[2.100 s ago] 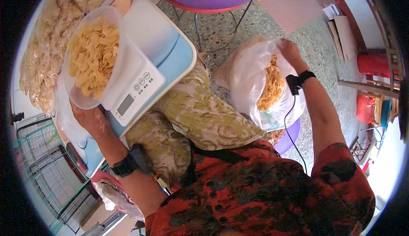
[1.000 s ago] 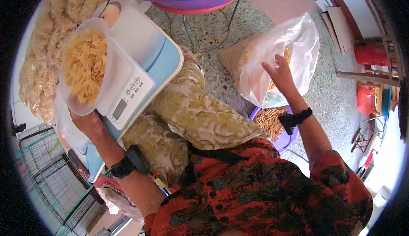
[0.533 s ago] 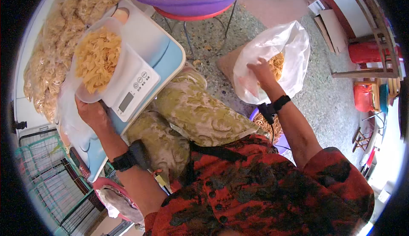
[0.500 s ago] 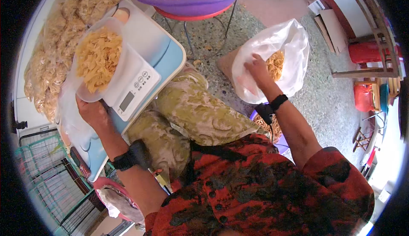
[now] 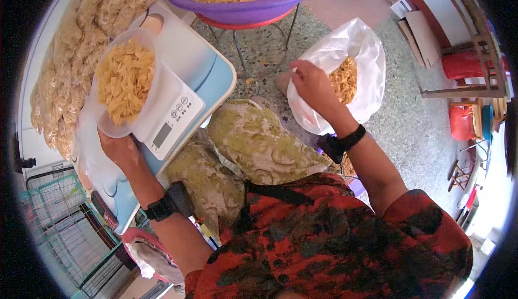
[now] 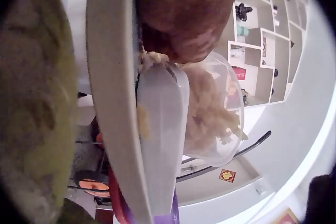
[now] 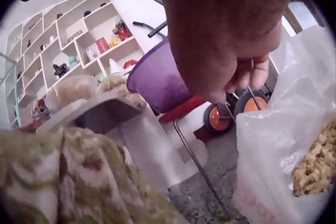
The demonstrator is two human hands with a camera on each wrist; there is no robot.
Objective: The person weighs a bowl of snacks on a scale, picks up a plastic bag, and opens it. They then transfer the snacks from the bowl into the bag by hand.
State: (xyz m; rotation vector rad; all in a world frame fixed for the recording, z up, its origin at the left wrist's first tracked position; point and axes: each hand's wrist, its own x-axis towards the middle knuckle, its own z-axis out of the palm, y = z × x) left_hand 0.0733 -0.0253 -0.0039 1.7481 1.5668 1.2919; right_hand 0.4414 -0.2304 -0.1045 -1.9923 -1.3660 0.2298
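Note:
On a white digital scale [image 5: 167, 113] rests a clear plastic bowl [image 5: 104, 121] full of flat, pale yellow dried strips [image 5: 127, 80]. My left hand [image 5: 123, 150] is right at the bowl's near rim, its fingers hidden beneath and behind the bowl. The left wrist view has this hand [image 6: 189, 16] low over the scale, close to the table edge. My right hand [image 5: 315, 86] hovers over the near-left rim of a white plastic bag [image 5: 372, 56] containing yellow-brown pieces [image 5: 343, 80]. In the right wrist view its fingers [image 7: 257, 74] are curled, nothing visible between them.
The scale stands on a blue-and-white table [image 5: 216, 77], with bulging clear bags [image 5: 70, 67] of strips along its far left. Beyond it a purple basin [image 5: 243, 13] of strips sits on a stool. Another purple tub [image 5: 359, 188] is behind my right forearm.
My right hand, earlier gripping the bag's far edge, has let go, passed over the opening and moved left to its near rim. My left hand keeps its place at the bowl.

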